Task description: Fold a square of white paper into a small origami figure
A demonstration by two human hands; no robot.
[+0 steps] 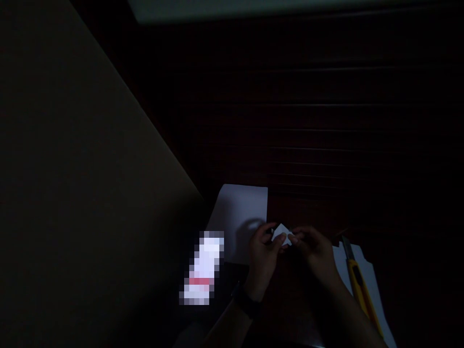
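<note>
A small folded piece of white paper (282, 232) is pinched between my two hands, its pointed top facing away from me. My left hand (264, 249), with a dark band on the wrist, grips its left side, the thumb lying across the front. On the other side, my right hand (314, 245) holds the right edge between thumb and fingers. Some fingertips are hidden behind the paper. Close to my right forearm lies a yellow utility knife (362, 290), its blade out, on top of white paper sheets (375, 285).
A white sheet (241, 208) lies beyond my left hand. Left of it is a bright, blurred-out screen (205, 266). A plain wall (90, 169) slopes along the left, and dark ridged wood (308, 116) fills the back. The scene is very dim.
</note>
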